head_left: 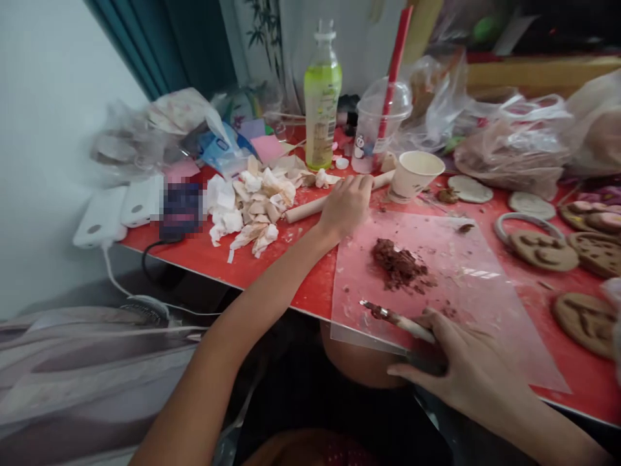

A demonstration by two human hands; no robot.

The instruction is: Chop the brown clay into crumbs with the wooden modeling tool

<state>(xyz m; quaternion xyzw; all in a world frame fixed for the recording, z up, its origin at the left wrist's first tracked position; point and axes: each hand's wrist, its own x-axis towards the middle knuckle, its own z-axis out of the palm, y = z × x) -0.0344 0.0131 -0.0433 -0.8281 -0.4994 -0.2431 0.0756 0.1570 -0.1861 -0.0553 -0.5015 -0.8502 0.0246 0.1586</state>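
Note:
My left hand (347, 208) is closed over the middle of a wooden rolling pin (305, 210) lying across the back of the red table. My right hand (466, 356) is at the near edge of a clear plastic sheet (490, 272), thumb spread away from the fingers. Its fingertips are at the handle end of a craft knife (400, 321), whose metal tip is smeared brown. Whether they touch the handle is hard to tell. Crumbly dark brown clay (398, 264) sits in a heap on the sheet.
Crumpled tissues (262, 200) are piled left of the rolling pin. Behind stand a green drink bottle (321, 97), a domed plastic cup (381, 123) with a red straw and a paper cup (416, 175). Carved clay discs (543, 250) and a ring (530, 220) lie at right; power adapters (101, 217) at left.

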